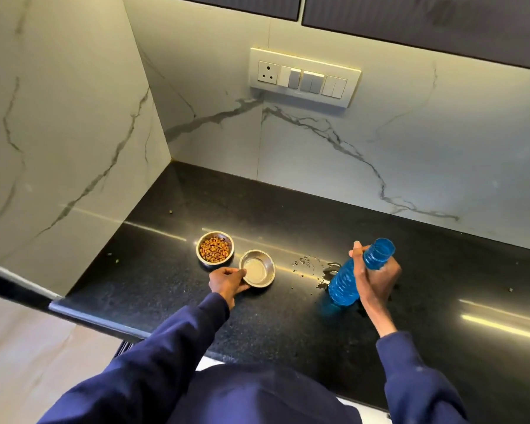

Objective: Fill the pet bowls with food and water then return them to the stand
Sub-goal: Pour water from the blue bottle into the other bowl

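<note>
On the desk [166, 270], the left hand [227, 281] pinches the water bowl [257, 272] beside the food bowl [214, 248], the right hand [377, 276] grips a blue bottle [349, 283]; these 2 light, stiff, probably wet-slippery bowls likely need level lifting by the rim.

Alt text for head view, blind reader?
A person's left hand holds the rim of a steel bowl holding a little water, next to a bowl of kibble, on a black counter; right hand grips an uncapped blue bottle. Spilled drops lie between.
</note>
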